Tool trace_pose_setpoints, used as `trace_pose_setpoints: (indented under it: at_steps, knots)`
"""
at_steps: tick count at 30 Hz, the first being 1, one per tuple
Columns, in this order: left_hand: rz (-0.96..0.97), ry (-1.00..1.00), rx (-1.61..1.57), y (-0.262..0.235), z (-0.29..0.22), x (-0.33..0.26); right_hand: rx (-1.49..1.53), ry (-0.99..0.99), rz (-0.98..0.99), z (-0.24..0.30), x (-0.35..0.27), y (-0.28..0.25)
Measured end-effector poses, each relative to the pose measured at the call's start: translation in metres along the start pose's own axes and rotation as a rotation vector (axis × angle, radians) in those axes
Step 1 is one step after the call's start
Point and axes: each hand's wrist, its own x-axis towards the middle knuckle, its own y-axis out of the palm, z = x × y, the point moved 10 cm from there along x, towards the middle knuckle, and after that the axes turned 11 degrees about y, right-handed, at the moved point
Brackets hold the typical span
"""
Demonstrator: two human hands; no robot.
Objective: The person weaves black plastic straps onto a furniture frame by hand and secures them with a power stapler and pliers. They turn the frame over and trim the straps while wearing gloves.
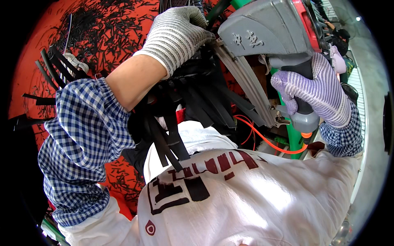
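My right hand (324,92), in a purple-and-white striped knit glove, is wrapped round the black grip of a grey air staple gun (269,30). The gun's long metal magazine (246,82) slants down toward me. Beside the gun's nose is my left hand (176,39), in a grey-and-white striped glove. Its fingers are curled closed at the edge of a black woven piece (191,69); what exactly they pinch is hidden. Loose black flat strips (209,100) hang from this piece toward my lap.
An orange air hose (283,151) runs from the gun's handle across to the left. Scraps of black strip litter the red floor (131,26). Green frame bars (294,137) stand under the gun. More black strips (53,69) stick up at the left.
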Motion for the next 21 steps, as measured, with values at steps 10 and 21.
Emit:
trace_pose_setpoints:
  at_steps: [10, 21]
  knots:
    - [0.011, -0.042, -0.042, 0.004, 0.006, -0.002, -0.017, 0.007, -0.036, 0.002, -0.001, 0.002]
    - [0.027, 0.01, 0.012, -0.001, -0.001, 0.001, -0.137, -0.094, -0.073, 0.011, 0.005, -0.004]
